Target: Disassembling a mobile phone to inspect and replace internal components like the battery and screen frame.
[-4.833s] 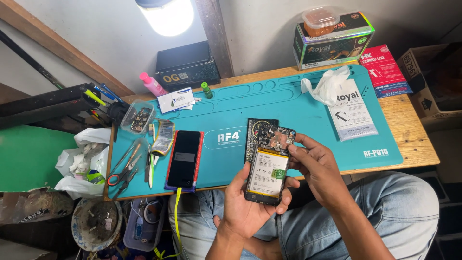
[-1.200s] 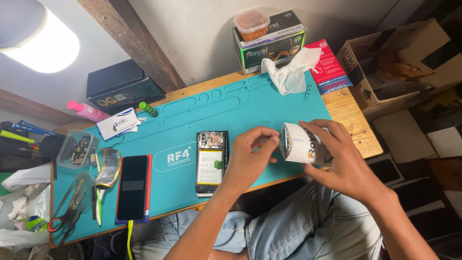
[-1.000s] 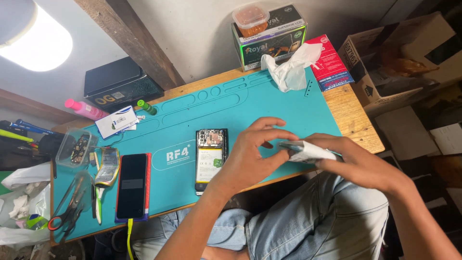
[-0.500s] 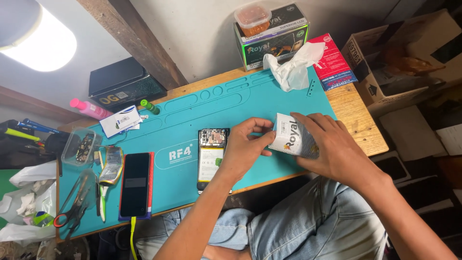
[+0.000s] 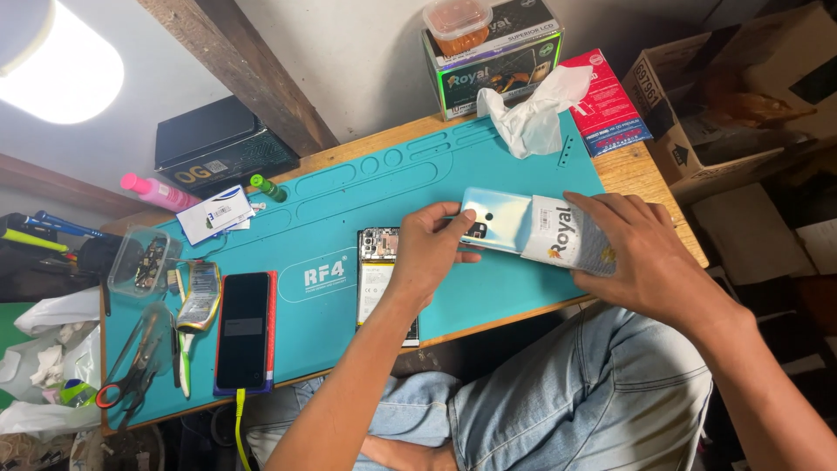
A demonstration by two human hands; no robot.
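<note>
Head view: phone back cover between hands

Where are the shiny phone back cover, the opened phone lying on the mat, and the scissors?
Shiny phone back cover [image 5: 495, 220], head view, on its bare glossy middle.
Opened phone [image 5: 377, 277], head view, on its exposed pale battery.
Scissors [image 5: 131, 371], head view, on the blades just above the red handles.

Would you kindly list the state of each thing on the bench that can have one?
Back cover: half out of the pouch, pinched by the left hand.
Pouch: open at one end, held by the right hand.
Opened phone: back off, insides showing, flat on the mat.
Black phone: screen dark, cable plugged in.
Tub: lid on.
Scissors: closed.
</note>
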